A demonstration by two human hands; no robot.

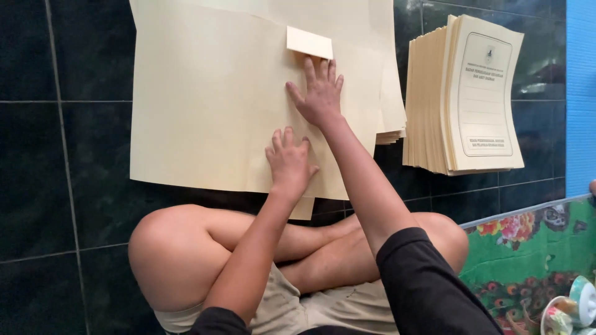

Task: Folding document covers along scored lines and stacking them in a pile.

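A large cream card sheet [205, 105] lies flat on the dark tiled floor [62, 155] just ahead of the person's crossed legs, with a small folded tab [309, 43] at its far edge. It looks light, thin and easily creased, best handled by its edges. Both hands grasp nothing: the right hand [320, 93] presses flat, fingers spread, just below the tab, the left hand [288, 160] flat nearer the near edge; a stack of printed folders [465, 93] lies to the right.

Glossy dark green floor tiles [62, 155] with pale grout; flowered green mat [521, 248] at right; blue wall [581, 93] beyond
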